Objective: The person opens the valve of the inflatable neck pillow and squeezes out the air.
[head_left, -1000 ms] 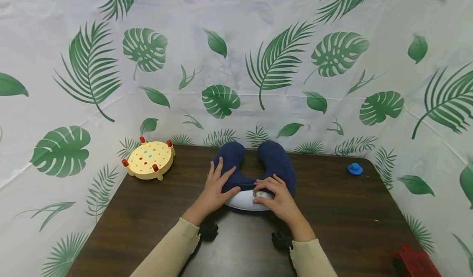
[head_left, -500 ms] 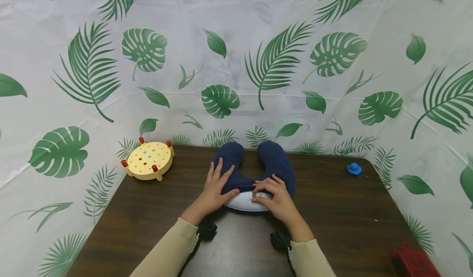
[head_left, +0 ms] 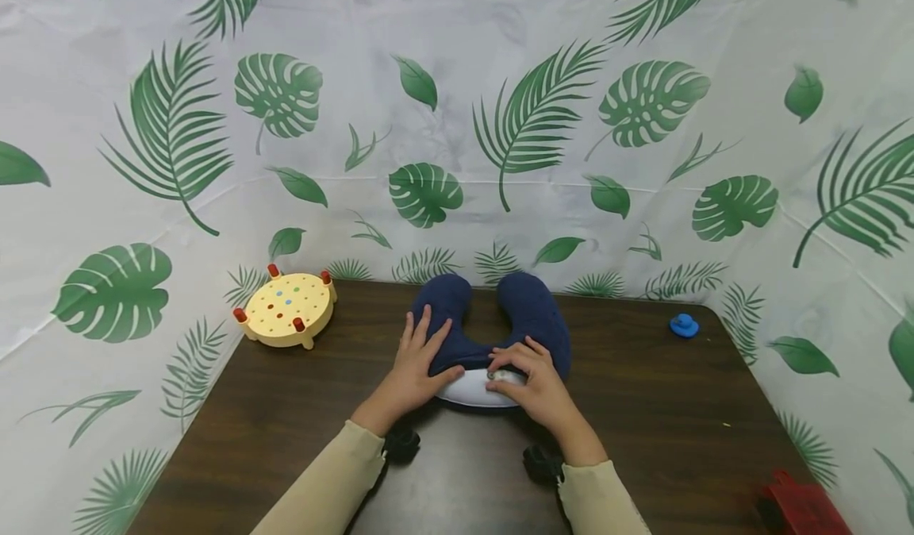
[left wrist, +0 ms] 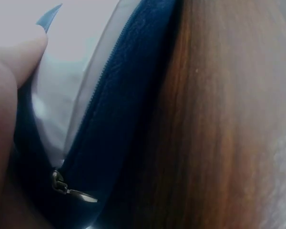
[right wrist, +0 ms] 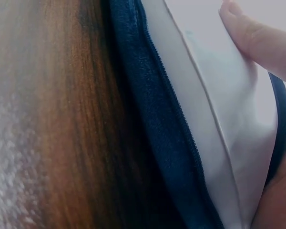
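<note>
A navy U-shaped neck pillow [head_left: 531, 313] lies on the dark wooden table [head_left: 643, 408], its arms pointing away from me. Its cover is unzipped along the near edge, and a white insert [head_left: 467, 390] shows there. My left hand [head_left: 414, 368] lies flat on the pillow's left arm, fingers straight, with the thumb [left wrist: 9, 95] against the white insert [left wrist: 71, 71]. The zipper pull [left wrist: 69, 188] hangs at the left end of the opening. My right hand [head_left: 531, 380] has its fingers curled over the open edge and pinches it at a small metal-looking piece. One finger [right wrist: 262, 38] presses the insert [right wrist: 219, 109].
A round yellow peg toy [head_left: 288, 309] with red posts stands at the back left corner. A small blue object [head_left: 684, 326] sits at the back right, and a red object [head_left: 800, 507] at the near right edge. Leaf-print sheets wall in the table on three sides.
</note>
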{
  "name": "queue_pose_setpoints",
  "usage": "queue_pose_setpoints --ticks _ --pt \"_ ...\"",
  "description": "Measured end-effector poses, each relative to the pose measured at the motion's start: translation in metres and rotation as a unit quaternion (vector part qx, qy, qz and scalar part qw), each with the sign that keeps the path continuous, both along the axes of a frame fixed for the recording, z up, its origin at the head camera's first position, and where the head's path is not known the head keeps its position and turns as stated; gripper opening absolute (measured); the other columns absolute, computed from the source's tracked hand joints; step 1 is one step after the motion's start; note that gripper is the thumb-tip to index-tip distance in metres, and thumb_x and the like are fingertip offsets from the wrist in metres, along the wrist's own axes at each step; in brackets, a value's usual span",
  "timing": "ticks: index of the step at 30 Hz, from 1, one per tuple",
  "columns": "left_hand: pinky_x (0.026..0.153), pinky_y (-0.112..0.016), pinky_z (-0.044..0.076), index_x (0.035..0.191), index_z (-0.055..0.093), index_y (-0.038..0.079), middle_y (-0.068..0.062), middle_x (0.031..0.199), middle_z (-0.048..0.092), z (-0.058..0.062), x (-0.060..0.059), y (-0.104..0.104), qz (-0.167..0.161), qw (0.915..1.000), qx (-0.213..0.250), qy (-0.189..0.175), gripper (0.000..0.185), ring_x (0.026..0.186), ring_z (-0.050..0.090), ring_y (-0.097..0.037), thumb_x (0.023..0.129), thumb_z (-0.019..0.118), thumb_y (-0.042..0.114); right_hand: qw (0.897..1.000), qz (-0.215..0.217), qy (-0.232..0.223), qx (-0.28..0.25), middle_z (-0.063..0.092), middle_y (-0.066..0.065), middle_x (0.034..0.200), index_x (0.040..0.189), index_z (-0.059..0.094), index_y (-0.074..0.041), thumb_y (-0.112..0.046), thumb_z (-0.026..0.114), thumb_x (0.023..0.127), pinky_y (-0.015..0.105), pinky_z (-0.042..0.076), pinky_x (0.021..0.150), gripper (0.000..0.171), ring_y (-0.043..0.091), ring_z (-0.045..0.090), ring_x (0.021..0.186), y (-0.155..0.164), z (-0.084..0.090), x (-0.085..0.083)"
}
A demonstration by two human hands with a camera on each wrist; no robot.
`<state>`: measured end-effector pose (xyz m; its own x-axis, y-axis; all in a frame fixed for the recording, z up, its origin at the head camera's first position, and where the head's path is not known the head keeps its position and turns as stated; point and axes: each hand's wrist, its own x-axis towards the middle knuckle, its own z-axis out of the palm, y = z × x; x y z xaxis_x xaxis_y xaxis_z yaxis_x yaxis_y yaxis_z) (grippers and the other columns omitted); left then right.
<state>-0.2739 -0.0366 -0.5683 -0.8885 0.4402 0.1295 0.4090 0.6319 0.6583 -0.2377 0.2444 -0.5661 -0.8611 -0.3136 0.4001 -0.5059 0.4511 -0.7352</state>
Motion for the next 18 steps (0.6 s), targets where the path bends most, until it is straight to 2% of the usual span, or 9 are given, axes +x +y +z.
queue_pose_setpoints --ticks 3,12,18 --pt "0.124 -0.085 0.012 0.175 0.028 0.029 -0.007 0.186 -0.009 -0.0001 0.0002 -0.0009 -0.002 0.9999 0.011 0.001 0.09 0.168 -0.017 -0.049 0.101 0.072 0.057 1.0 0.001 -0.013 -0.007 0.077 -0.011 0.114 0.102 0.077 -0.034 -0.022 0.094 0.085 0.063 0.014 0.132 0.027 0.023 0.072 0.131 -0.0001 -0.0002 0.0002" --pt "0.122 -0.087 0.012 0.174 0.03 0.03 -0.008 0.186 -0.008 -0.0003 0.0002 -0.0036 -0.01 0.9993 0.035 -0.005 0.089 0.168 -0.016 -0.051 0.101 0.075 0.053 1.0 0.002 -0.01 -0.012 0.077 -0.01 0.114 0.103 0.077 -0.033 -0.023 0.094 0.085 0.066 0.014 0.131 0.026 0.024 0.072 0.13 -0.0017 -0.0037 -0.0012" --pt "0.125 -0.085 0.009 0.175 0.028 0.03 -0.007 0.186 -0.007 -0.001 -0.0014 -0.0031 -0.008 0.9997 0.023 -0.008 0.091 0.169 -0.017 -0.047 0.1 0.073 0.056 1.0 -0.003 -0.006 -0.023 0.078 -0.008 0.115 0.102 0.078 -0.031 -0.021 0.094 0.086 0.067 0.015 0.13 0.025 0.026 0.073 0.129 -0.0018 -0.0028 -0.0003"
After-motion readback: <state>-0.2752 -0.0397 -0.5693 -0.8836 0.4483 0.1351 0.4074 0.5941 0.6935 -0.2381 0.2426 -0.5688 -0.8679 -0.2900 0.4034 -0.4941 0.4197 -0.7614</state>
